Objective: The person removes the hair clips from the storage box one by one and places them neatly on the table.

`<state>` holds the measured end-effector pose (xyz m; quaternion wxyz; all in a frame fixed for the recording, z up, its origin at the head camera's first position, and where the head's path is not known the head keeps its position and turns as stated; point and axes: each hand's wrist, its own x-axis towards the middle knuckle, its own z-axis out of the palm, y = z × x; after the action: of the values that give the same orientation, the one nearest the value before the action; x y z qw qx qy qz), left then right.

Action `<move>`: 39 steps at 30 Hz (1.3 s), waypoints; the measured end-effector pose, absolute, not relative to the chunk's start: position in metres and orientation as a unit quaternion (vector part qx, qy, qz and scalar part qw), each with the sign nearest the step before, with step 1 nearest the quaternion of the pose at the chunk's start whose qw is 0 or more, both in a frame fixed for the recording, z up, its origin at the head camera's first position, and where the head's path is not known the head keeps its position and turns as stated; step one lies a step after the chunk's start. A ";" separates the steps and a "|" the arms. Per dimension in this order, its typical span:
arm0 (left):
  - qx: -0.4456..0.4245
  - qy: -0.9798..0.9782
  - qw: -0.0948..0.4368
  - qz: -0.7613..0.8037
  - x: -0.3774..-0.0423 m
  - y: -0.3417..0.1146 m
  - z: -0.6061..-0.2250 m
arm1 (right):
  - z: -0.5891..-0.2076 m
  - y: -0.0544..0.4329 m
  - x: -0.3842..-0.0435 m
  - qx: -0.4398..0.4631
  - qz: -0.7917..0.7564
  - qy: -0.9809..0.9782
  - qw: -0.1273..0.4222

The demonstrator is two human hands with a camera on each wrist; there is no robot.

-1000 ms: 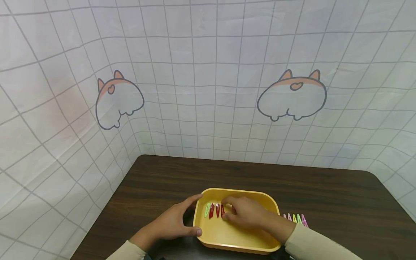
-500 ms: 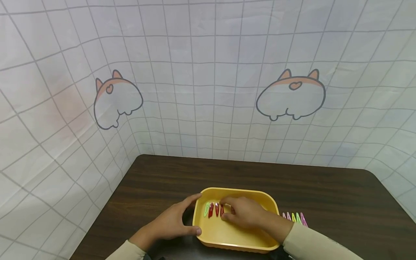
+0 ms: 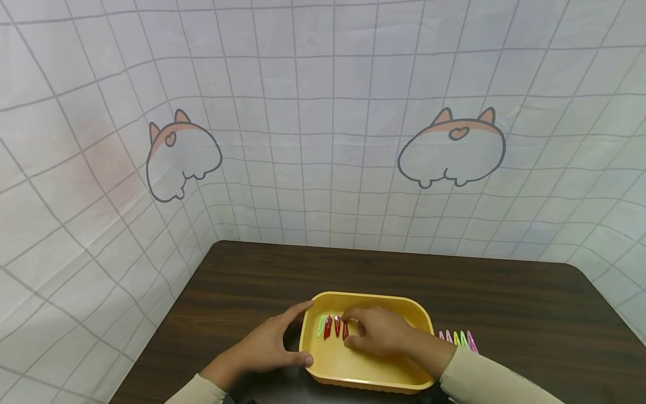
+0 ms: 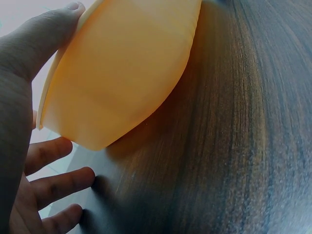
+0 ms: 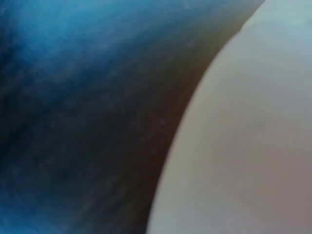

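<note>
Far left, behind the left hand [image 3: 267,345]: grid-patterned cloth [image 3: 313,140] with a cartoon animal print [image 3: 184,157]. Pale sleeve [image 3: 199,391] at that hand's wrist. Left hand itself: fingers extended, thumb and index spread wide against the near end of the yellow tray [image 3: 353,362]; the left wrist view shows the thumb at the rim, other fingers splayed below it.

Tray sits on the dark wood counter [image 3: 262,269], between the hands and running under the right one. Inside, just right of the left hand, a row of clips: light green clip [image 3: 321,326], first red clip [image 3: 328,327], second red clip [image 3: 337,326], third red clip [image 3: 345,330].

Right hand [image 3: 381,331] is over the tray, fingers bent, thumb and index pinching that third red clip at its two ends.

Past the right hand, on the counter beside the tray: pink clip, another pink clip, yellow clip [image 3: 456,338], bright green clip [image 3: 464,339], purple-pink clip [image 3: 471,341]. Right sleeve [image 3: 489,376] in front of them. Right wrist view too blurred to read.
</note>
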<state>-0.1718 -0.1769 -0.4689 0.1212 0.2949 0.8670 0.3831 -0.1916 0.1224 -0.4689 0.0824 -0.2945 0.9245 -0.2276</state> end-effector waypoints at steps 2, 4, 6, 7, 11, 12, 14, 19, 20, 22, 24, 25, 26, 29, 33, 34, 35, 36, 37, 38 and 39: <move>0.294 0.868 0.121 0.382 -0.172 -0.177 -0.469 | -0.468 0.122 -0.191 -0.295 -0.228 0.924 0.082; 0.291 0.869 0.123 0.382 -0.172 -0.177 -0.469 | -0.468 0.122 -0.192 -0.295 -0.230 0.924 0.082; 0.290 0.869 0.124 0.382 -0.172 -0.177 -0.469 | -0.468 0.122 -0.192 -0.293 -0.231 0.924 0.082; 0.289 0.869 0.125 0.382 -0.172 -0.177 -0.469 | -0.468 0.122 -0.192 -0.291 -0.232 0.924 0.082; 0.287 0.870 0.125 0.380 -0.171 -0.177 -0.469 | -0.469 0.122 -0.193 -0.288 -0.231 0.926 0.083; 0.287 0.871 0.124 0.379 -0.171 -0.177 -0.469 | -0.468 0.122 -0.193 -0.287 -0.231 0.926 0.083; 0.287 0.871 0.123 0.379 -0.171 -0.177 -0.469 | -0.469 0.123 -0.193 -0.285 -0.230 0.927 0.082; 0.286 0.870 0.124 0.381 -0.171 -0.177 -0.468 | -0.468 0.122 -0.192 -0.281 -0.224 0.930 0.080; 0.285 0.871 0.125 0.380 -0.171 -0.177 -0.468 | -0.469 0.122 -0.192 -0.280 -0.223 0.930 0.079; 0.284 0.871 0.126 0.381 -0.171 -0.176 -0.469 | -0.469 0.122 -0.192 -0.281 -0.222 0.930 0.078; 0.284 0.871 0.128 0.381 -0.171 -0.176 -0.469 | -0.470 0.121 -0.192 -0.280 -0.221 0.931 0.078; 0.284 0.870 0.128 0.382 -0.171 -0.177 -0.469 | -0.470 0.121 -0.192 -0.279 -0.221 0.931 0.078; 0.284 0.870 0.129 0.382 -0.171 -0.177 -0.468 | -0.471 0.121 -0.192 -0.279 -0.220 0.931 0.078; 0.284 0.869 0.130 0.382 -0.171 -0.177 -0.468 | -0.471 0.121 -0.193 -0.277 -0.221 0.932 0.081; 0.283 0.870 0.133 0.382 -0.171 -0.177 -0.468 | -0.472 0.122 -0.193 -0.276 -0.225 0.931 0.083; 0.283 0.870 0.133 0.382 -0.171 -0.177 -0.468 | -0.472 0.122 -0.193 -0.276 -0.226 0.931 0.083; 0.284 0.869 0.133 0.383 -0.171 -0.177 -0.468 | -0.472 0.122 -0.193 -0.276 -0.228 0.930 0.083; 0.284 0.869 0.132 0.383 -0.171 -0.177 -0.468 | -0.471 0.122 -0.193 -0.276 -0.231 0.929 0.081; 0.285 0.869 0.132 0.383 -0.171 -0.177 -0.468 | -0.471 0.123 -0.193 -0.276 -0.234 0.929 0.079; 0.286 0.869 0.131 0.383 -0.171 -0.177 -0.468 | -0.470 0.123 -0.193 -0.277 -0.237 0.928 0.076; 0.287 0.869 0.129 0.382 -0.171 -0.177 -0.468 | -0.469 0.123 -0.193 -0.277 -0.240 0.928 0.073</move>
<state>-0.1710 -0.1772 -0.4685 0.1292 0.2868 0.8690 0.3821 -0.1930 0.1230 -0.4692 0.0731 -0.2773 0.9276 -0.2396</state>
